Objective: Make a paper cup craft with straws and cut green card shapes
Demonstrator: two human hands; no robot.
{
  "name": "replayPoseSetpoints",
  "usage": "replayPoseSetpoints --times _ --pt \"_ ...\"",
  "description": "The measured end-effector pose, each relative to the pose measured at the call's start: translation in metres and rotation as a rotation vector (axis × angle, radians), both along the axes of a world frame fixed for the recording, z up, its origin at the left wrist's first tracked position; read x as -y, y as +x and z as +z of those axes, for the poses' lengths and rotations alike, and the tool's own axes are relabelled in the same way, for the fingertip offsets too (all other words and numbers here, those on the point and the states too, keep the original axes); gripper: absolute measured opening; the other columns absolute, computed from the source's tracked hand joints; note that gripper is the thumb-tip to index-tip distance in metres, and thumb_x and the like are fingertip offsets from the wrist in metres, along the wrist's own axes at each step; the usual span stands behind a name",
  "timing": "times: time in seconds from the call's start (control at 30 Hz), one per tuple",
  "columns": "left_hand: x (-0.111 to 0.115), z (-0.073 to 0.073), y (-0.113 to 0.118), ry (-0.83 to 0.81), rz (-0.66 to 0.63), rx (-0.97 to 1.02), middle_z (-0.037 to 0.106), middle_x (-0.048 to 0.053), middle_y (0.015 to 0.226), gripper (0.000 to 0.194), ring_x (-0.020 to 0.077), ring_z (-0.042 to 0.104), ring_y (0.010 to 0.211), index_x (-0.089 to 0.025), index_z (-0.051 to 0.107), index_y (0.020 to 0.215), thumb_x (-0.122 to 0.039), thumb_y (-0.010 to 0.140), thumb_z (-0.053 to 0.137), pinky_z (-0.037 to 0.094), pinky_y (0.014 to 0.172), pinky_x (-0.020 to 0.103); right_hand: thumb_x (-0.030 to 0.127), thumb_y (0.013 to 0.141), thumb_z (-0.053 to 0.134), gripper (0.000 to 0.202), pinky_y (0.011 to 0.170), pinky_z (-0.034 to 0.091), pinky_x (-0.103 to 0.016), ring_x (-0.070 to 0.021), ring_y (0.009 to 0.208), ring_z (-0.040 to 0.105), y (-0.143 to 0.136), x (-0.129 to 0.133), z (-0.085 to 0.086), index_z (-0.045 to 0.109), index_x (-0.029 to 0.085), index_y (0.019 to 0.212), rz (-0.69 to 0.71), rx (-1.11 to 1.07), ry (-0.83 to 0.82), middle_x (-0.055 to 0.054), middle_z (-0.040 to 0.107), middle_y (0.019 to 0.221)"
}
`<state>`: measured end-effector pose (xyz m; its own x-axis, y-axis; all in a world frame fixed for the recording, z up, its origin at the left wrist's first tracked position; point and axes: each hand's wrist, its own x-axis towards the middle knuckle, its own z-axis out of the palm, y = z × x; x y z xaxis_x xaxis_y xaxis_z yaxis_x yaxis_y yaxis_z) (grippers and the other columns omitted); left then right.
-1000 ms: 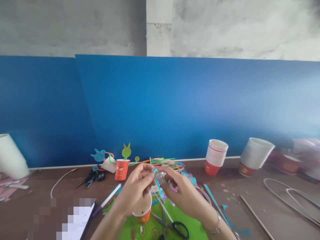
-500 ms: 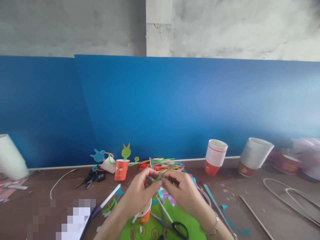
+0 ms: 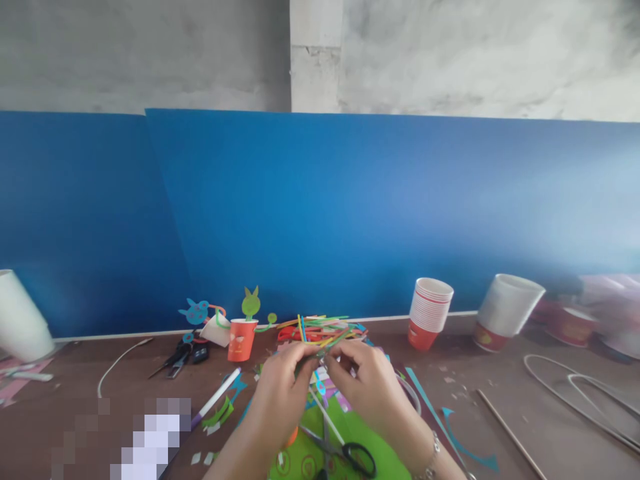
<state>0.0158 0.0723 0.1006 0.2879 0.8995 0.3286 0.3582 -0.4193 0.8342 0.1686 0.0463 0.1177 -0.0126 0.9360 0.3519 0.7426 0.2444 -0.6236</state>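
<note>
My left hand [image 3: 287, 383] and my right hand [image 3: 363, 377] are close together above the middle of the table, each with thumb and fingers pinched. Between the fingertips is a thin green piece, mostly hidden, so its shape is hard to tell. Behind the hands lies a pile of coloured straws [image 3: 340, 327]. Beneath them are a green sheet [image 3: 310, 460] with red drawings and scissors [image 3: 359, 460] with black handles. An orange cup [image 3: 292, 437] is mostly covered by my left forearm. A red cup [image 3: 243, 340] with a green paper rabbit head [image 3: 251, 303] stands at the left.
A stack of paper cups [image 3: 431, 313] and a larger cup stack [image 3: 507, 313] stand at the back right. A wooden stick [image 3: 510, 433] and a grey cable [image 3: 575, 417] lie on the right. To the left are a white marker [image 3: 217, 398], keys [image 3: 179, 360] and paper scraps.
My left hand has shifted slightly right and its wrist has turned, now covering most of the orange cup. My right hand has barely moved.
</note>
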Motion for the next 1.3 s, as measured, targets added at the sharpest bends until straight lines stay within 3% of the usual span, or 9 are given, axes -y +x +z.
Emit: replayPoseSetpoints --times 0.27,0.47,0.63,0.77,0.9,1.07,1.17,1.3 --pt "-0.001 -0.002 0.003 -0.077 -0.026 0.015 0.071 0.006 0.096 0.022 0.0207 0.064 0.086 -0.019 0.065 0.099 -0.026 0.088 0.046 0.047 0.077 0.030 0.031 0.083 0.053 0.022 0.052 0.027 -0.023 -0.0136 0.053 0.049 -0.004 0.003 0.003 0.060 0.022 0.064 -0.119 0.080 -0.033 0.003 0.058 0.054" --pt "0.005 0.005 0.002 0.078 -0.009 -0.161 0.065 0.009 0.093 0.025 0.0241 0.059 0.087 -0.020 0.061 0.096 -0.026 0.092 0.037 0.044 0.075 0.034 0.032 0.085 0.050 0.025 0.052 0.026 -0.024 -0.0155 0.055 0.052 -0.006 0.007 0.004 0.058 0.021 0.065 -0.142 0.215 0.000 -0.001 0.062 0.060" --pt "0.007 0.003 0.000 0.173 -0.054 -0.253 0.063 0.010 0.098 0.024 0.0258 0.058 0.091 -0.022 0.058 0.098 -0.019 0.089 0.036 0.041 0.077 0.035 0.034 0.084 0.051 0.028 0.049 0.023 -0.025 -0.0148 0.049 0.048 -0.004 0.010 0.009 0.059 0.021 0.061 -0.161 0.278 -0.047 -0.002 0.060 0.053" --pt "0.010 0.007 0.000 0.168 -0.065 -0.238 0.063 0.008 0.095 0.016 0.0251 0.058 0.089 -0.021 0.057 0.094 -0.020 0.085 0.044 0.041 0.075 0.033 0.034 0.082 0.053 0.028 0.048 0.025 -0.026 -0.0140 0.047 0.045 -0.003 0.010 0.011 0.060 0.022 0.058 -0.173 0.225 -0.055 -0.001 0.058 0.050" --pt "0.011 0.012 0.002 0.050 -0.027 -0.159 0.065 0.006 0.085 0.017 0.0220 0.058 0.079 -0.020 0.059 0.087 -0.028 0.088 0.044 0.038 0.065 0.028 0.037 0.083 0.051 0.030 0.048 0.028 -0.025 -0.0140 0.049 0.046 -0.003 0.008 0.008 0.061 0.021 0.059 -0.118 0.053 -0.110 0.000 0.058 0.052" --pt "0.005 0.008 0.003 -0.045 0.043 -0.032 0.064 0.003 0.079 0.021 0.0191 0.056 0.073 -0.020 0.060 0.087 -0.033 0.089 0.043 0.037 0.063 0.026 0.035 0.079 0.054 0.020 0.052 0.034 -0.025 -0.0166 0.058 0.053 -0.004 0.009 0.003 0.069 0.022 0.085 -0.054 -0.091 -0.143 0.000 0.062 0.063" --pt "0.001 0.005 0.002 -0.099 0.061 0.071 0.058 0.000 0.068 0.021 0.0160 0.052 0.064 -0.019 0.058 0.080 -0.033 0.088 0.044 0.036 0.060 0.025 0.032 0.075 0.058 0.037 0.059 0.039 -0.027 -0.0190 0.068 0.056 -0.004 0.009 0.000 0.063 0.022 0.110 -0.067 -0.089 -0.095 -0.001 0.062 0.071" --pt "-0.001 0.007 0.003 -0.222 -0.004 0.176 0.047 -0.004 0.059 0.022 0.0120 0.043 0.054 -0.019 0.054 0.072 -0.035 0.085 0.046 0.034 0.053 0.023 0.034 0.078 0.056 0.037 0.061 0.040 -0.028 -0.0192 0.069 0.056 -0.004 0.008 0.000 0.062 0.022 0.113 -0.019 -0.125 -0.109 0.000 0.059 0.071"
